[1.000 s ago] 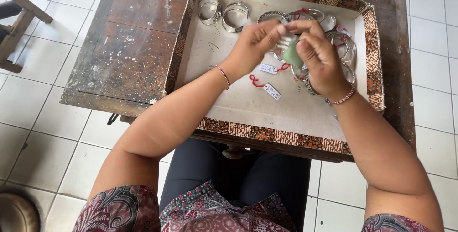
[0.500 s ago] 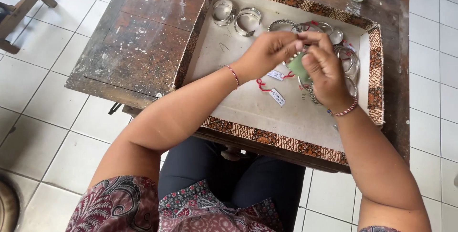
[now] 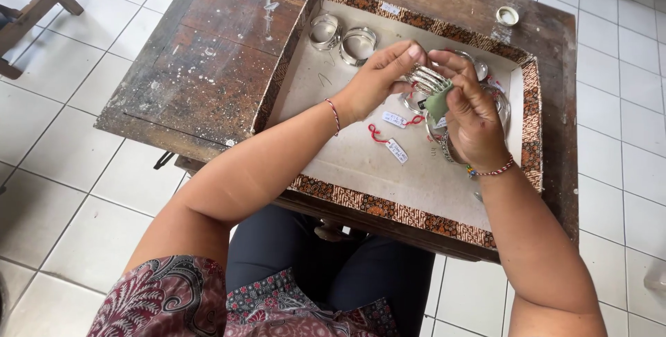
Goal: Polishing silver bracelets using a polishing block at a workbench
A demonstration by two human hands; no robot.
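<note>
Both hands pinch one silver bangle (image 3: 429,78) above the tray (image 3: 531,94): left hand (image 3: 378,80) closes thumb and fingers on its upper edge, right hand (image 3: 472,118) presses a green cloth (image 3: 439,103) against it. Compared with half a second ago, grip unchanged; bangle now shows more clearly. Wrists bent inward, forearms converging over the tray.

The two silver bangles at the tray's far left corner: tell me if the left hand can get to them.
Probably yes: the left hand is close beside the two silver bangles, nothing between, though it holds a ridged silver bracelet.
</note>
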